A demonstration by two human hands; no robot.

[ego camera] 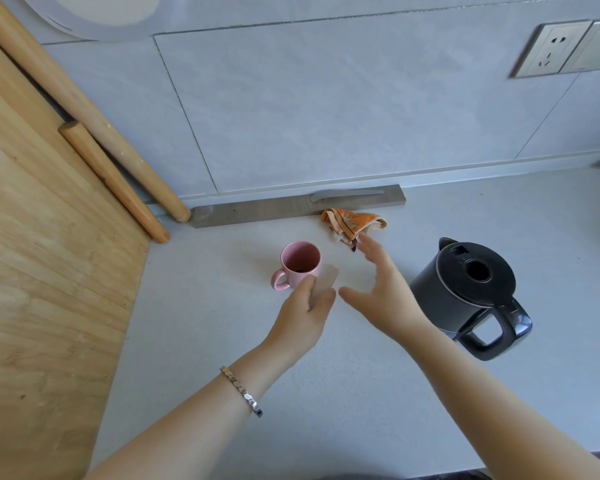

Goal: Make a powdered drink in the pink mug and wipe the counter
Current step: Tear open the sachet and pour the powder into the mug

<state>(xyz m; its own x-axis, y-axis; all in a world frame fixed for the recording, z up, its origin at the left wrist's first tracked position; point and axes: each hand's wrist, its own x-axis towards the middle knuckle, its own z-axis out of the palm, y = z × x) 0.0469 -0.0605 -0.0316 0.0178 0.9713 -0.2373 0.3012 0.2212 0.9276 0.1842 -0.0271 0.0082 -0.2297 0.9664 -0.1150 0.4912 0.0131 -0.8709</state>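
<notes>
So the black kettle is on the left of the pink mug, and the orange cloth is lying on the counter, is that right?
Not quite. The head view shows the black kettle on the right of the pink mug, not the left. The rest is right: the orange cloth is lying on the counter.

We recorded the pink mug (297,266) upright on the counter (361,393), dark contents (300,269) inside, pale packet (324,285) just beside it, orange cloth (355,221) crumpled behind.
</notes>
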